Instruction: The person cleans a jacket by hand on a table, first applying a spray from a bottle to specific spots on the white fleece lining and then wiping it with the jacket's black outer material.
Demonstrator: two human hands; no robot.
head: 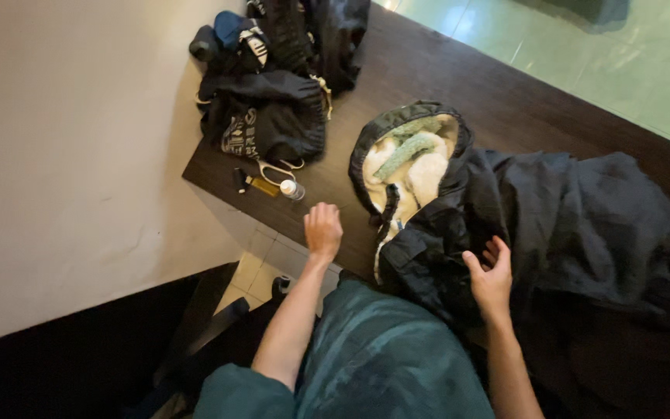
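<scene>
Dark wood bench (428, 70) runs from far left to near right, white wall on the left, green floor far right. Black jacket (568, 225) covers the bench's near-right part, hood (412, 155) pointing far-left, cream fleece lining up. Pile of dark clothes (273, 93) at the far-left end, well apart from the jacket. Scissors (277, 169), small bottle (292, 189) and a small amber item (261, 185) lie just near of the pile, at the bench edge. Left hand (323, 231) rests on the bench edge near the bottle, fingers curled loosely, gripping nothing. Right hand (492, 275) lies open on the jacket, fingers spread, touching fabric.
</scene>
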